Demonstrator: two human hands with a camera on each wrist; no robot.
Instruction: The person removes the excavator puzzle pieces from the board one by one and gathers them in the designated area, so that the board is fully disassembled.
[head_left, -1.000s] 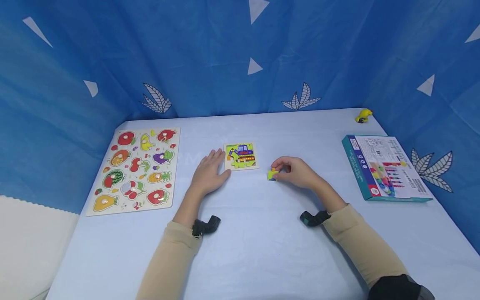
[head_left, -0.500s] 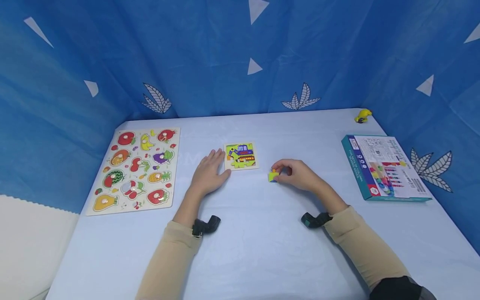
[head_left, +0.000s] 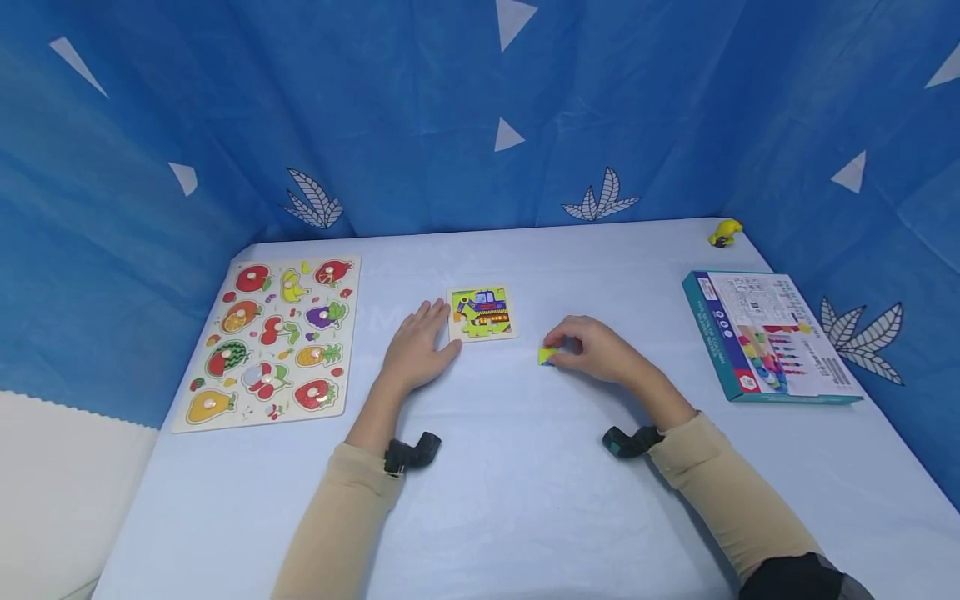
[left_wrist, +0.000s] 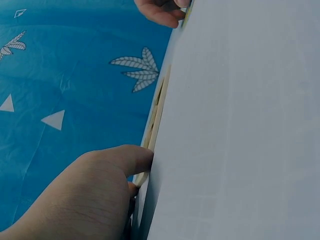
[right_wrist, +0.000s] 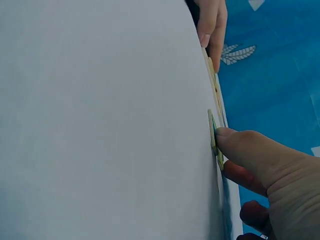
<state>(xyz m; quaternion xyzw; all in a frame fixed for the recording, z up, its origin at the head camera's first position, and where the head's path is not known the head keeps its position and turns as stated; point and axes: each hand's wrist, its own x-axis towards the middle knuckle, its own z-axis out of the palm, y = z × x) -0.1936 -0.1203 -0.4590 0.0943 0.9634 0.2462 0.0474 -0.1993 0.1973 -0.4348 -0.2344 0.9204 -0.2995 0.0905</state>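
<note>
A small square puzzle board (head_left: 495, 337) with an excavator picture lies near the middle of the table. A jagged gap shows along the picture's lower side. My left hand (head_left: 417, 346) rests beside it with fingers straight, thumb and fingertips at the board's left edge. To the right of the board, my right hand (head_left: 588, 346) pinches a yellow-green puzzle piece (head_left: 546, 357) between thumb and fingers. Seen edge-on in the right wrist view, the piece (right_wrist: 212, 135) is thin and tilted, and the thumb covers part of it.
A fruit peg puzzle (head_left: 348, 333) lies flat on the left of the table. On the right lies a teal-edged box (head_left: 776, 337), with a small yellow toy (head_left: 725, 232) behind it near the back corner. Blue cloth (head_left: 450, 108) hangs around the table.
My right hand has turned the puzzle piece slightly, and less of it shows past the fingers. The left hand and the puzzle board have stayed in place.
</note>
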